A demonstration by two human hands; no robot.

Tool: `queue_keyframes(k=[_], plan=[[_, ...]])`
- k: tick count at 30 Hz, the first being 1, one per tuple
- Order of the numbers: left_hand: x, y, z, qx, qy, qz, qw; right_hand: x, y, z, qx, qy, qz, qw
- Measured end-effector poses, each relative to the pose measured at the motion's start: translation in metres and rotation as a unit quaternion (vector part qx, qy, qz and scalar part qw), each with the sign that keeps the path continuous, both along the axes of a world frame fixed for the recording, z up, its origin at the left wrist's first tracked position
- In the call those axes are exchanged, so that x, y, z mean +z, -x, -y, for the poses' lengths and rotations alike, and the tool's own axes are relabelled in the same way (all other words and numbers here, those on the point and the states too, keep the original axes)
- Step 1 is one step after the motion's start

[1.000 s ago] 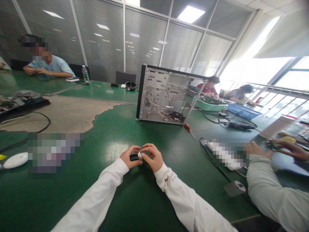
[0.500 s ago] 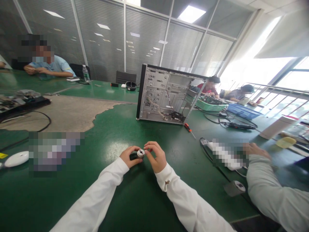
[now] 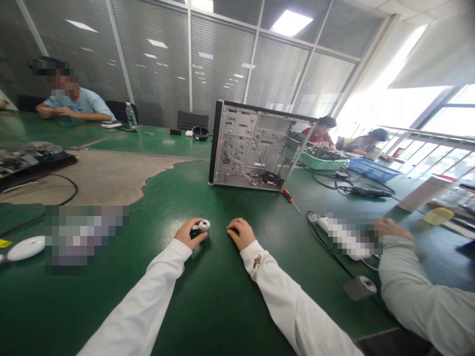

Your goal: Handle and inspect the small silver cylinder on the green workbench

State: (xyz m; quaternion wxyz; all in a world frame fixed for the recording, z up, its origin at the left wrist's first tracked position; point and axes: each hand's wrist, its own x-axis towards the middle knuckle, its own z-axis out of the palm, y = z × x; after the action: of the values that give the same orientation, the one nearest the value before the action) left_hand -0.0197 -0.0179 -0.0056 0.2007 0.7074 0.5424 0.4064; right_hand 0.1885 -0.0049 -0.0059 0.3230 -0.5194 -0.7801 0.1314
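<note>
A small metal cylinder (image 3: 204, 227) with a pale top and dark centre stands upright on the green table. My left hand (image 3: 190, 234) is wrapped around its left side, thumb in front. To the right, apart from the cylinder, my right hand (image 3: 241, 233) rests low over the table with its fingers curled together; whether it pinches anything small is hidden. Beyond both hands is an open computer case (image 3: 256, 143) on its side, with cables and a black fan inside. An orange-handled screwdriver (image 3: 288, 196) lies at its near right corner.
At the right, a person's sleeved arm (image 3: 419, 277) reaches over a white power strip (image 3: 349, 240), near another metal cylinder (image 3: 359, 288). Green (image 3: 322, 162) and blue (image 3: 374, 169) baskets stand farther back. On the left lies a white oval object (image 3: 26, 248) with a cable.
My left hand has moved left with the cylinder. My right hand has come away from the cylinder, and its fingers have curled downward.
</note>
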Motion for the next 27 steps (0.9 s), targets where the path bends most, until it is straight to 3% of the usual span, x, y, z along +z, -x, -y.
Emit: queue_keyframes(k=[6,11,27], plan=[[-0.006,0.006,-0.005,-0.012,0.006,-0.028,1.000,0.004,-0.014,-0.001,0.019,0.019,0.068,0.997],[-0.009,0.007,-0.007,-0.022,0.006,-0.090,0.996,0.007,-0.020,0.000,-0.012,0.020,0.114,0.993],[-0.009,0.005,-0.007,0.019,0.011,-0.119,0.993,0.009,-0.015,0.001,-0.034,0.010,0.122,0.992]])
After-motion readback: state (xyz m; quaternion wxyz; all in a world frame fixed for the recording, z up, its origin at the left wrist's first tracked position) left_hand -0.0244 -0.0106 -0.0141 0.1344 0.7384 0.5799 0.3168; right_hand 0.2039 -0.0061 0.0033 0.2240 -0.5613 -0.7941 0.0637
